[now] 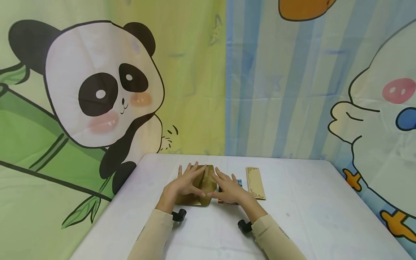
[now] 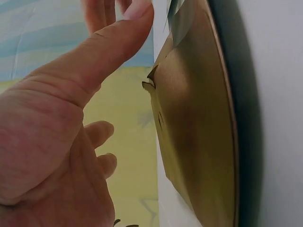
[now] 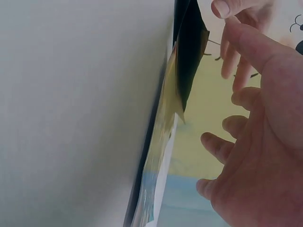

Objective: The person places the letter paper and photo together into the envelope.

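Note:
A brown-gold folded paper piece, perhaps an envelope, lies on the white table under my left hand. In the left wrist view, flaps of this brown paper stand up a little from its flat back. The left fingers spread over it without gripping it. My right hand hovers beside it with fingers apart, over a small colourful packet that it mostly covers. In the right wrist view a shiny, clear-edged packet lies below this hand. The two thumbs come close together; whether they touch is hard to tell.
A cream strip of card with an ornate border lies to the right of my right hand. The white table ends at a curtain printed with a panda and other cartoon figures. A small black device sits on each wrist.

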